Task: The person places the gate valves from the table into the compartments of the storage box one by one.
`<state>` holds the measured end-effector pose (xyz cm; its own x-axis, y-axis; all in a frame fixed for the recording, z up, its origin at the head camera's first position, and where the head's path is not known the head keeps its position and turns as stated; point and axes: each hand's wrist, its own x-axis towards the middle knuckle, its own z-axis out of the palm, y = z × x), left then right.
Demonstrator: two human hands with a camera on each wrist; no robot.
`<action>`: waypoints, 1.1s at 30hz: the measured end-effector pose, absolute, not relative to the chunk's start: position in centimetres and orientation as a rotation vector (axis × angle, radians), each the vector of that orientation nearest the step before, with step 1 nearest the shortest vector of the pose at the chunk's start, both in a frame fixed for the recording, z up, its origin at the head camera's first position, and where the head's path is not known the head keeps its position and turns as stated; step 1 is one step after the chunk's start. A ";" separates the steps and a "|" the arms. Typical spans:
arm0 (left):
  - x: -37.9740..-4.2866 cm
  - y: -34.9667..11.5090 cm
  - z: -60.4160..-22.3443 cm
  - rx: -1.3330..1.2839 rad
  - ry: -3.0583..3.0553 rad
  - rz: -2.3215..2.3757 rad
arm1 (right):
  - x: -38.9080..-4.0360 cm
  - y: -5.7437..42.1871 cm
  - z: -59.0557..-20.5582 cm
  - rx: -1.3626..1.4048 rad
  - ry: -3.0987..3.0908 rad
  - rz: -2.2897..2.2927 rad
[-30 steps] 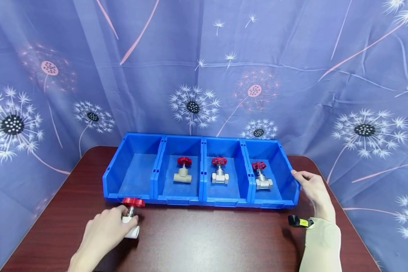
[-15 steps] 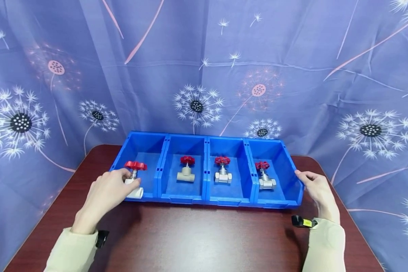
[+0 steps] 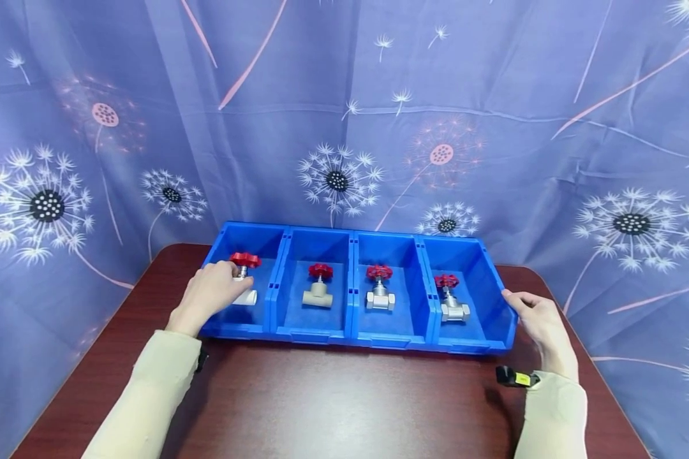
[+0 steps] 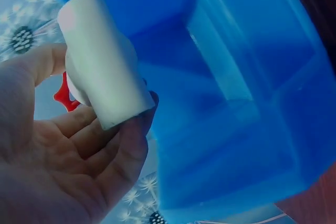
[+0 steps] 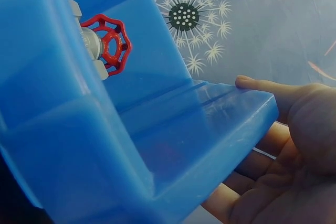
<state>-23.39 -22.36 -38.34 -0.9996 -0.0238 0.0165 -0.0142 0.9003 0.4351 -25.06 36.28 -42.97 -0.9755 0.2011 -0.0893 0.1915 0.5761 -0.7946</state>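
My left hand (image 3: 208, 294) grips a white plastic valve (image 3: 247, 298) with a red handwheel, over the leftmost blue bin (image 3: 275, 258). In the left wrist view the white pipe body (image 4: 105, 64) lies between thumb and fingers, and the handwheel (image 4: 65, 95) is partly hidden behind it. My right hand (image 3: 544, 328) holds the outer side wall of the rightmost blue bin (image 3: 496, 294). Its thumb is over the rim and the other fingers are outside the wall, as the right wrist view shows. A metal valve (image 3: 455, 312) with a red handwheel lies in that bin.
Two middle bins each contain a valve with a red handwheel: a beige valve (image 3: 318, 297) and a silver metal valve (image 3: 380, 300). The bins stand side by side on a dark brown table (image 3: 344, 401). A blue dandelion-print curtain (image 3: 275, 159) hangs behind.
My left hand has carried the white valve from in front of the bins forward and to the right, into the leftmost bin. My right hand keeps its hold on the bin wall.
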 end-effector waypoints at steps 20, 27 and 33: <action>-28.3 -21.9 -41.3 0.266 -3.313 -0.732 | -25.1 36.3 -43.3 -0.356 -2.719 1.461; -28.8 -21.8 -41.6 0.248 -3.340 -0.681 | -25.0 36.3 -43.2 -0.353 -2.736 1.392; -29.0 -21.7 -42.1 0.250 -3.339 -0.701 | -25.1 36.4 -43.2 -0.363 -2.719 1.409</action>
